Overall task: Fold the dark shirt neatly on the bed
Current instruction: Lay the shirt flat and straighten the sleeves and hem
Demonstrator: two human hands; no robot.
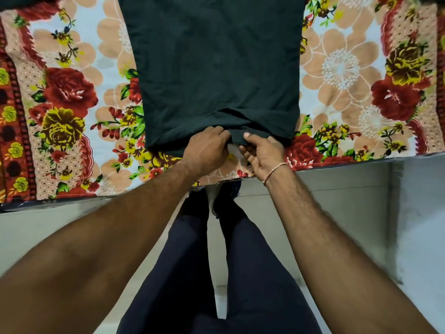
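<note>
Hidden: dark shirt (216, 68) is cut off by the top edge; its far end is not seen.
Shirt: laid flat along the middle of the bed (72, 92), over the floral sheet.
Left hand (207, 148): fingers are curled round the near hem, which is bunched there.
Right hand (262, 153): the same hem is pinched just beside the left.
Fingertips: partly hidden under the cloth.
</note>
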